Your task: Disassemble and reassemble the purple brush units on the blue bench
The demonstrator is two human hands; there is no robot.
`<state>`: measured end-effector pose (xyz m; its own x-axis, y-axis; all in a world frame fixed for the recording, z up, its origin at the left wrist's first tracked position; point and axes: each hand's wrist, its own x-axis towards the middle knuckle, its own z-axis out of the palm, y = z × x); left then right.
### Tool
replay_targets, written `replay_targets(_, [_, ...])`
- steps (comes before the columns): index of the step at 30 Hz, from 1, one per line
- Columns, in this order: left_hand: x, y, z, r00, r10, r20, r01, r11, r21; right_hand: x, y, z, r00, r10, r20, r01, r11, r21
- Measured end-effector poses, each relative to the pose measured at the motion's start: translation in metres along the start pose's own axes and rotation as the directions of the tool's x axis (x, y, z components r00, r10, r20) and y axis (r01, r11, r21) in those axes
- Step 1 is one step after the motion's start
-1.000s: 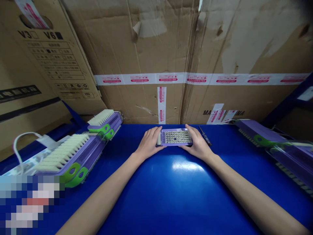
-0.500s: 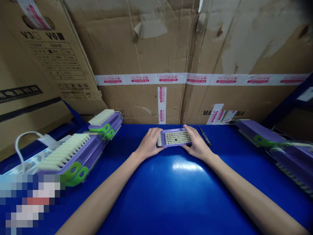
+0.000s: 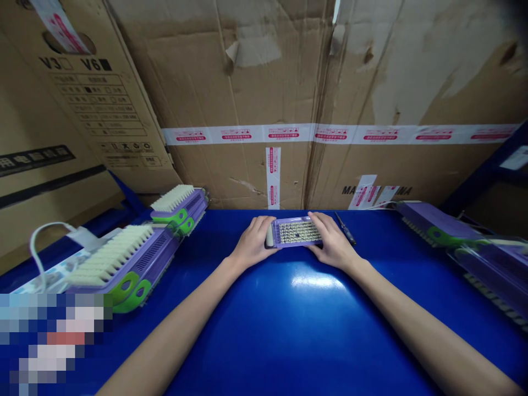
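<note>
Between my two hands is a purple brush (image 3: 297,231), its rows of pale bristles facing me. My left hand (image 3: 254,242) curls around its left end, where a grey and dark part (image 3: 269,236) shows beside the fingers. At the other end my right hand (image 3: 332,239) grips it, thumb below and fingers on top. Its underside is hidden from this angle. A slim dark tool (image 3: 345,228), too small to name for sure, lies just right of my right hand on the blue table (image 3: 264,335).
On the left stand purple and green brushes (image 3: 136,264) in back-to-back pairs, with another pair (image 3: 180,208) behind. A white cable (image 3: 35,247) loops near them. More purple brushes (image 3: 433,223) lie at right, bristles down. Cardboard (image 3: 247,82) walls the back. A pixelated patch hides the lower left.
The view shifts very slightly. Both hands keep their hold on the brush, which stays in nearly the same place.
</note>
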<state>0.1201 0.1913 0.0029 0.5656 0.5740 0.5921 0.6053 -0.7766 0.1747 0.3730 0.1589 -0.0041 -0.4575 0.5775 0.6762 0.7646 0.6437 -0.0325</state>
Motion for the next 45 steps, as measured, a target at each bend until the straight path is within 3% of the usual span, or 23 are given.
replay_targets(3, [-0.001, 0.000, 0.003, 0.991, -0.101, -0.086, 0.109, 0.989, 0.100, -0.001, 0.000, 0.000, 0.999, 0.042, 0.003, -0.042, 0.998, -0.047])
replay_targets(6, [-0.002, -0.007, 0.004, 0.960, -0.226, -0.165, 0.241, 0.967, 0.078, -0.002, 0.001, -0.001, 0.992, 0.124, -0.025, -0.125, 0.992, -0.034])
replay_targets(12, [-0.005, -0.014, -0.003, 0.976, -0.220, -0.003, 0.219, 0.975, -0.022, -0.001, 0.002, -0.001, 0.995, 0.090, -0.030, -0.091, 0.996, -0.015])
replay_targets(17, [-0.005, -0.012, -0.002, 0.970, -0.239, 0.041, 0.241, 0.969, -0.057, -0.001, 0.003, 0.000, 0.992, 0.129, -0.014, -0.129, 0.992, 0.008])
replay_targets(25, [-0.005, -0.016, 0.002, 0.963, -0.261, 0.068, 0.260, 0.965, 0.035, -0.004, 0.005, 0.001, 0.975, 0.221, 0.020, -0.222, 0.973, 0.059])
replay_targets(30, [-0.006, -0.016, 0.004, 0.968, -0.249, 0.042, 0.243, 0.965, 0.101, -0.005, 0.007, 0.003, 0.962, 0.270, 0.036, -0.272, 0.960, 0.069])
replay_targets(36, [-0.007, -0.020, 0.007, 0.972, -0.236, -0.010, 0.233, 0.949, 0.214, -0.005, 0.007, 0.004, 0.915, 0.396, 0.078, -0.399, 0.916, 0.029])
replay_targets(45, [-0.008, -0.018, 0.008, 0.946, -0.269, -0.183, 0.317, 0.886, 0.337, -0.005, 0.008, 0.006, 0.915, 0.400, 0.061, -0.401, 0.916, 0.011])
